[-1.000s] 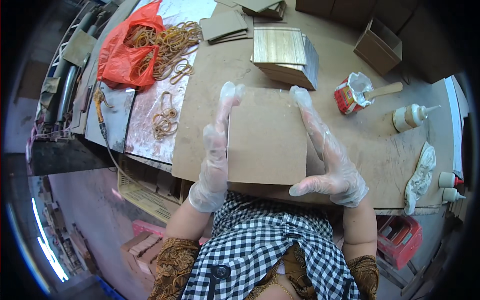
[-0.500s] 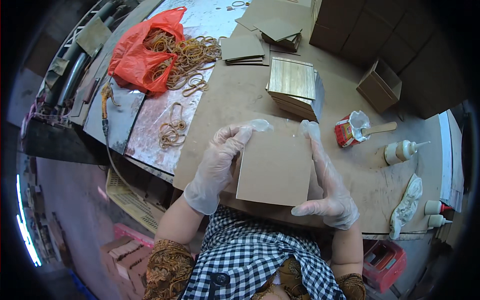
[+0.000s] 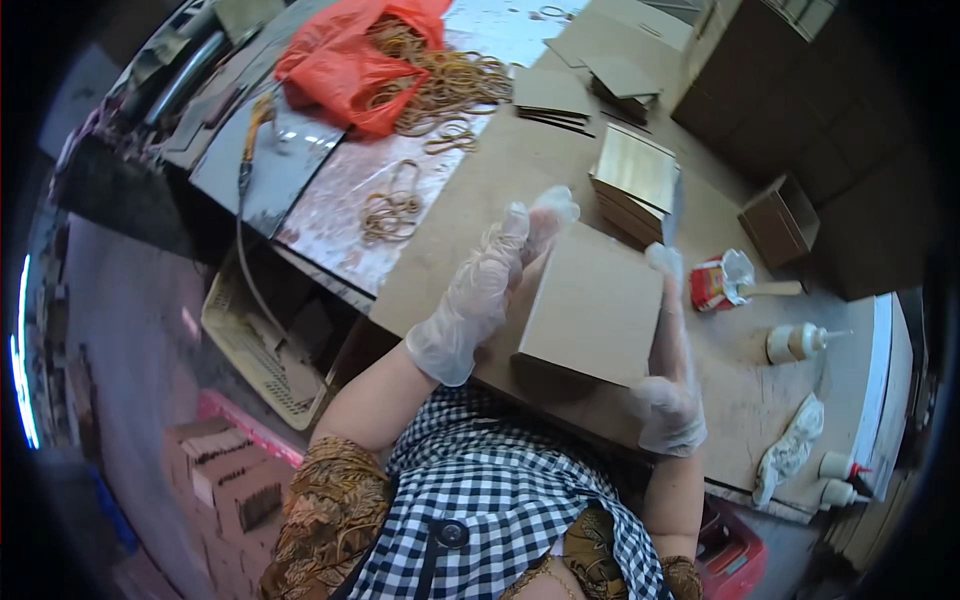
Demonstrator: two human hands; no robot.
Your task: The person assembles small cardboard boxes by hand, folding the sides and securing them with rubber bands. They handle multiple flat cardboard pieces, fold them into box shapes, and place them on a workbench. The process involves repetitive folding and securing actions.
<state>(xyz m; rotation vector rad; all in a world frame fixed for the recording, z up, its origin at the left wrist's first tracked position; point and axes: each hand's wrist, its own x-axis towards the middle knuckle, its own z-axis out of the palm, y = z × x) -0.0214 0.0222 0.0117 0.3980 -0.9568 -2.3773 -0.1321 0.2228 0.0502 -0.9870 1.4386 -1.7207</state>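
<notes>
**A clear-gloved left hand and clear-gloved right hand are flanking a brown, square-topped board box**

The box is sitting close to the near edge of the brown board worktop, slightly askew; whether it is resting there or being lifted, I cannot tell. The left hand is standing unclenched along its left side, fingers extending toward the far corner; contact is not clear. The right hand is cupping the right side, its thumb lying by the near corner, but how firmly it is pressing cannot be told. Facing palms are probably serving to steady or square the sides.

Beyond the box, a stack of pale wood-grain panels is standing toward the far edge, apparently leaving working room. Toward the right edge, a red-and-white tub with a wooden stick and a white nozzled squeeze bottle are standing, likely for easy right-side reach. A crumpled white cloth is lying at the near-right corner.
</notes>
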